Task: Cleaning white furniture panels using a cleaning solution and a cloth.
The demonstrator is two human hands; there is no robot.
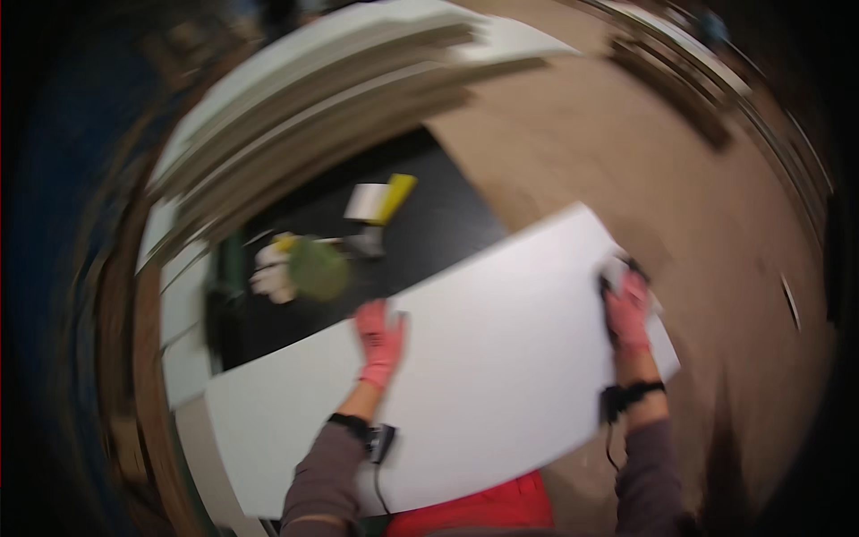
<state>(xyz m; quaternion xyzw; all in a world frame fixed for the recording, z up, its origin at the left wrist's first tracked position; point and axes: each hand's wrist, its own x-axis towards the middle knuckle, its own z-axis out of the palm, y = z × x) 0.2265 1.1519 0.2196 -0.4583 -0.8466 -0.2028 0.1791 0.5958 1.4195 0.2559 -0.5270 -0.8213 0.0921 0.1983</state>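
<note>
1 white panel (pixel 483 385) is already across the black table (pixel 447 210) but kinda skewed, right end out past the edge, left hand (pixel 378 340) laid flat by its far side, right hand (pixel 629 309) half-curled at that end, too blurry to tell if it's gripping anything

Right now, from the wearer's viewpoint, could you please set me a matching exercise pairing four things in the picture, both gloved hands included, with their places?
Things
1. Left hand in a pink glove
2. Right hand in a pink glove
3. Green rounded item
4. Yellow strip-shaped item

Places
A. Beside a white, roughly square item on the black flat surface
B. At the right end of the large white flat panel
C. Just right of a pale, blurred cluster
D. At the panel's far long edge

Pairs: 1-D; 2-B; 3-C; 4-A
</note>
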